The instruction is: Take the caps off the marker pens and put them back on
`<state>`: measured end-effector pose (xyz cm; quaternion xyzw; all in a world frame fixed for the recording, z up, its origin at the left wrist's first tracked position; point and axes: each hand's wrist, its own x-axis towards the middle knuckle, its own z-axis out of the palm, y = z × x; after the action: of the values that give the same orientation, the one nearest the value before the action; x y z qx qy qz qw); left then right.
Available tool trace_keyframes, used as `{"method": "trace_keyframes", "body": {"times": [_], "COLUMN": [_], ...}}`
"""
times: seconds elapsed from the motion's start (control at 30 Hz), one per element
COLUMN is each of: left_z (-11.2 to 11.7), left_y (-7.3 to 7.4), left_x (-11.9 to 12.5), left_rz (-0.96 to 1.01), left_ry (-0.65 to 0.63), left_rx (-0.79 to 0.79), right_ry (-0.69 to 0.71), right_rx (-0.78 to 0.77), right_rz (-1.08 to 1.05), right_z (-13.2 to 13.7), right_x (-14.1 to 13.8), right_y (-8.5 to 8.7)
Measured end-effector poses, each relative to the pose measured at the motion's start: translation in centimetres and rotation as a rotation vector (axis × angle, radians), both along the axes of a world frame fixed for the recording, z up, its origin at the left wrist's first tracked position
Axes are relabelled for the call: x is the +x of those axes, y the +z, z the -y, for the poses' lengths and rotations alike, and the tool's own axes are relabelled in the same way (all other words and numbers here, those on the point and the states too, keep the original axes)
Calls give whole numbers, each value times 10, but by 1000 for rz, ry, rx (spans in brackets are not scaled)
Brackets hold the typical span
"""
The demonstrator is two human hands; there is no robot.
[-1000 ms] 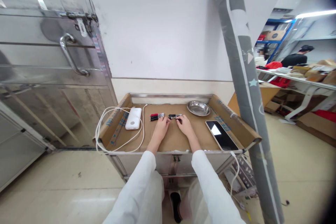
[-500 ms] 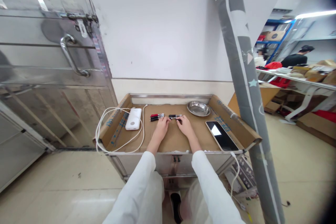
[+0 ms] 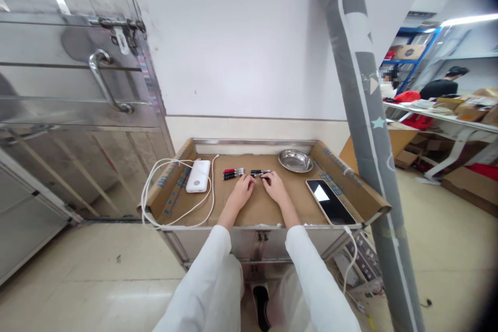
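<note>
On the cardboard-lined top of a metal cabinet, a row of red and black pens lies left of centre. A second, smaller group of black pens is just beyond my hands. My right hand has its thumb and fingertips closed on a dark pen at the near side of that group. My left hand rests just left of it, fingers bent together close to the pen's left end. Whatever its fingertips hold, if anything, is too small to make out.
A white power bank with a looped white cable lies on the left. To the right are a round steel dish and a phone. A tall grey wrapped roll leans beside the cabinet. Two people sit farther back.
My left hand has shifted slightly to the right and nearer to me, uncovering more of the left pen row. My right hand stays nearly in place, at the same pen.
</note>
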<state>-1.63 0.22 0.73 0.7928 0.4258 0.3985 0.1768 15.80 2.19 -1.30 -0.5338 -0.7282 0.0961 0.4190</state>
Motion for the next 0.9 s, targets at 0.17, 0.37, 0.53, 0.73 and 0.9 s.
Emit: {"method": "trace_keyframes", "body": {"times": [0.17, 0.37, 0.53, 0.73, 0.9], "left_z": [0, -4, -9, -11, -9], "left_y": [-1, -2, -6, -12, -9], "left_x": [1, 0, -1, -1, 0], "left_rz": [-23, 10, 74, 89, 97], "left_ry": [-17, 12, 25, -29, -67], "left_rx": [-21, 7, 23, 46, 71], "right_ry": [-10, -7, 21, 92, 130], "right_rx": [-4, -3, -11, 28, 42], "right_rz": [17, 16, 14, -16, -37], "right_z": [-3, -5, -1, 2, 2], "right_x": [0, 0, 0, -2, -1], "right_y": [-1, -2, 2, 5, 6]}}
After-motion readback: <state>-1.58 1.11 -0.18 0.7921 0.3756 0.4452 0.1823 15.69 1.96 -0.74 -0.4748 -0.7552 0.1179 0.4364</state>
